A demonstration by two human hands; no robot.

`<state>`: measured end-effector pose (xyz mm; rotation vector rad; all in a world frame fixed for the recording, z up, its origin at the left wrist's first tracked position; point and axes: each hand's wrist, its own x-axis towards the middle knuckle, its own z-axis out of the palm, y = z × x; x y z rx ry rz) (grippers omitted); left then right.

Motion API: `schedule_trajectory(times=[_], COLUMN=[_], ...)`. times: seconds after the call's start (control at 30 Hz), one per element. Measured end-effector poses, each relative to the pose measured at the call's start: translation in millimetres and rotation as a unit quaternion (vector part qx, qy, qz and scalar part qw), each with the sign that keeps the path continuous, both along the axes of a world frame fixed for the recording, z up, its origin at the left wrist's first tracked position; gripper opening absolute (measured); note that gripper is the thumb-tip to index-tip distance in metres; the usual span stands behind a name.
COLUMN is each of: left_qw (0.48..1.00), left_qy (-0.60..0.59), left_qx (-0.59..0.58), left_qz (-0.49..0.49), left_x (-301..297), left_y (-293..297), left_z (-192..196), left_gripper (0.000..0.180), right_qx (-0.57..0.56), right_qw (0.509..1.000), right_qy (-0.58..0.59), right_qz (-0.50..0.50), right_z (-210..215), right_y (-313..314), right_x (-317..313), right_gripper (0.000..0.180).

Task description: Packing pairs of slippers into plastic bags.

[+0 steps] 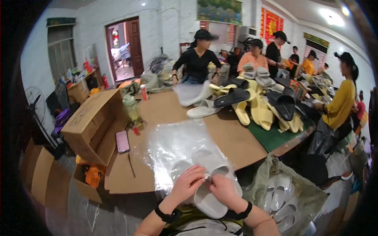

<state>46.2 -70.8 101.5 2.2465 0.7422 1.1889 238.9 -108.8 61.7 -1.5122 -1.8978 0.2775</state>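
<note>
Grey slipper [212,207] under right fingers [214,181], left fingers [195,170] near

Cannot see the curled fingertips of the right hand [223,190], lost against a smooth pale grey slipper [212,207] toward six o'clock, nor past the lower edge, cutting off the left bare forearm [149,225] and right bare forearm [263,224]. Can only blurrily trace pale slippers [180,166] under glossy clear plastic film [173,135]. Cannot identify bunched orange contents [93,176] toward eight, too small to tell.
</note>
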Motion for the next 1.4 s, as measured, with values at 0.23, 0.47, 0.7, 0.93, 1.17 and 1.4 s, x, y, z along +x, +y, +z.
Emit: schedule_trajectory(times=[0.23, 0.47, 0.7, 0.93, 1.17, 1.4], left_qw=[0.994, 0.998, 1.0, 0.997, 0.992, 0.998], left_qy=[-0.042, -0.043, 0.007, 0.015, 0.0, 0.032], left_qx=[-0.049, -0.036, -0.018, 0.006, -0.046, -0.014], left_qz=[0.093, 0.039, -0.013, -0.079, -0.118, -0.054], left_x=[-5.8, 4.4, 15.5, 19.8, 17.8, 1.8], left_y=[5.7, -1.9, -12.4, -26.6, -46.6, -41.2], left_z=[-5.6, -4.5, -4.6, 0.8, 11.4, 22.8], left_gripper=[0.013, 0.015, 0.014, 0.014, 0.014, 0.018], right_qx=[0.028, -0.004, 0.043, 0.037, 0.028, 0.031], right_qw=[0.999, 0.998, 0.998, 0.996, 0.992, 0.993], right_qy=[-0.005, -0.002, 0.047, -0.079, 0.081, 0.025], right_qz=[-0.037, -0.063, 0.015, -0.037, -0.091, -0.109], right_z=[6.7, 11.6, -5.2, -42.4, -29.9, -11.0], right_y=[2.0, 0.5, -1.6, 33.5, 76.5, 110.9], right_x=[5.3, 5.9, -1.2, 10.0, -7.8, -17.2], right_gripper=[0.024, 0.021, 0.016, 0.025, 0.034, 0.033])
